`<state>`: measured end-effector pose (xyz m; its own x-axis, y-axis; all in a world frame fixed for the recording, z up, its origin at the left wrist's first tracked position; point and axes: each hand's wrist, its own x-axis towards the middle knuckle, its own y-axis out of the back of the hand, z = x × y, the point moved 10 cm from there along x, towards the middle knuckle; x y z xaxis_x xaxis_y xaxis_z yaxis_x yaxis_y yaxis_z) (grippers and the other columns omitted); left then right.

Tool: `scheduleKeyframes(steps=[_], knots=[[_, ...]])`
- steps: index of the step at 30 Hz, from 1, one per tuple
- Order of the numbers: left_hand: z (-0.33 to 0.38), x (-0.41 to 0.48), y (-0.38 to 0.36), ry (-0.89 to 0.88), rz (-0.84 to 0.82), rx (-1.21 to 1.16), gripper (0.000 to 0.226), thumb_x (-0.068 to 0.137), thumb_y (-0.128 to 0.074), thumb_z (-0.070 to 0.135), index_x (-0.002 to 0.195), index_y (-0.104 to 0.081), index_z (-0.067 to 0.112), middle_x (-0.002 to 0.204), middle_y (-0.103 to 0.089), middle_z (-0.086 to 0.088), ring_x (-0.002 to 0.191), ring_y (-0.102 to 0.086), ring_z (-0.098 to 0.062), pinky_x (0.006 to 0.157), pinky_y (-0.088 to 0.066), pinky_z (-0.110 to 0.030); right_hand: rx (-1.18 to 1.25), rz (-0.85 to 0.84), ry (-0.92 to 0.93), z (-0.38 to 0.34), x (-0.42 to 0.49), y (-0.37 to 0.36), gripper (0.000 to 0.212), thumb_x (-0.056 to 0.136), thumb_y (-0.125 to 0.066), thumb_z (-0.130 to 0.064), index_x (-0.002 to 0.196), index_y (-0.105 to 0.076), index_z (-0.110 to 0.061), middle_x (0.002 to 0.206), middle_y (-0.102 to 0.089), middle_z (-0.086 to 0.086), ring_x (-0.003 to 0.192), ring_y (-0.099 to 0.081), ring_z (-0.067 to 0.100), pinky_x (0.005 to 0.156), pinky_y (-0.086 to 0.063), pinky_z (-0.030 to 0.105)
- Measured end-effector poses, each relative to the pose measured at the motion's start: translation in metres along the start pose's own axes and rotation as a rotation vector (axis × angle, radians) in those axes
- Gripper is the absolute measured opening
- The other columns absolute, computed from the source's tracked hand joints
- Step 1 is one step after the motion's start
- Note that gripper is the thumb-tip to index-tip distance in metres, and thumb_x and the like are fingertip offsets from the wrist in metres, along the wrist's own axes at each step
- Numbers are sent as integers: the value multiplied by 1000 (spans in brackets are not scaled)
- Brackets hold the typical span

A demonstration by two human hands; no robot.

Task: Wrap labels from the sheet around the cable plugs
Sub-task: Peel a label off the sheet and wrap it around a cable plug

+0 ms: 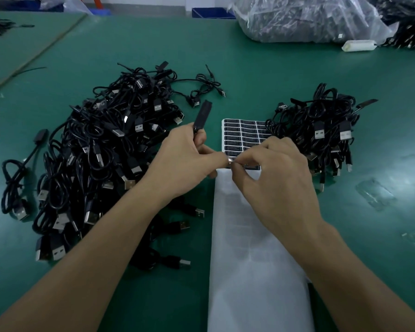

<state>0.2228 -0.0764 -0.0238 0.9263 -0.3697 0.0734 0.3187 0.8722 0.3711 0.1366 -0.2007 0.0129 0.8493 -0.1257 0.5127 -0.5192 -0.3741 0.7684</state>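
Note:
A white label sheet [247,248] lies lengthwise before me, with several black labels [242,131] left at its far end. My left hand [185,164] grips a black cable plug [201,116] that sticks up and away between thumb and fingers. My right hand [273,171] pinches something small at the sheet's label rows, fingertip to fingertip with the left thumb; what it pinches is too small to tell. A large pile of black USB cables [101,152] lies left of the sheet. A smaller pile [326,130] lies to the right, overlapping the sheet's far corner.
The green table mat [249,75] runs to the far edge. A clear plastic bag of cables [304,17] and a small white packet [358,45] sit at the back right. A blue bin [211,13] stands behind. Loose cables reach toward my left forearm.

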Motion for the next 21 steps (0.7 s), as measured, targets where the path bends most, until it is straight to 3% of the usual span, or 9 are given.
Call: scheduleKeyframes(steps=[3,5,7,10,13,17,21], knots=[[3,-1,-1,-17,5,6,48,71,-75,34,73,-28,21,47,-48,13,48,-48,-11,55,-42,-32,63,-12,-35,4,0,0,2,84,-76,-16,83,-75,-14,79,-61,3,81,-53,21,72,-33,23],[4,-1,0,-11,11,-19,46,73,-68,50,72,-30,24,49,-34,15,46,-31,-9,48,-33,-25,181,-24,-117,16,1,0,5,84,-75,-18,79,-75,-21,78,-63,-4,77,-56,12,71,-37,22],[1,-1,-4,42,-19,-107,35,79,-54,55,68,-33,30,52,-31,15,47,-27,-9,48,-27,-28,381,-10,-235,30,3,0,15,84,-76,-18,74,-73,-29,74,-67,-12,69,-58,3,68,-42,16],[3,-2,-10,38,-71,-114,30,90,-37,44,62,-32,34,53,-33,14,48,-25,-9,49,-24,-29,914,37,-440,46,3,-4,20,87,-73,-11,74,-75,-26,64,-66,-10,58,-54,3,56,-44,17],[14,-7,-19,-56,-142,-66,28,97,-40,31,69,-41,27,54,-40,12,46,-32,-5,45,-28,-18,1312,9,-618,48,-1,-21,27,91,-67,-6,71,-76,-23,68,-65,-4,59,-54,8,52,-42,18],[18,-8,-19,-84,-108,-30,28,102,-50,17,75,-57,23,58,-58,9,48,-50,-6,46,-38,-15,1429,-28,-754,47,-7,-33,26,91,-67,-11,68,-75,-22,69,-65,-4,62,-57,8,54,-44,18],[12,-7,-14,-26,-33,-198,21,99,-60,9,81,-70,15,64,-66,4,58,-62,-9,51,-50,-20,1456,-33,-784,49,-9,-36,13,91,-67,-13,80,-72,-18,73,-68,-2,66,-63,10,58,-50,19]])
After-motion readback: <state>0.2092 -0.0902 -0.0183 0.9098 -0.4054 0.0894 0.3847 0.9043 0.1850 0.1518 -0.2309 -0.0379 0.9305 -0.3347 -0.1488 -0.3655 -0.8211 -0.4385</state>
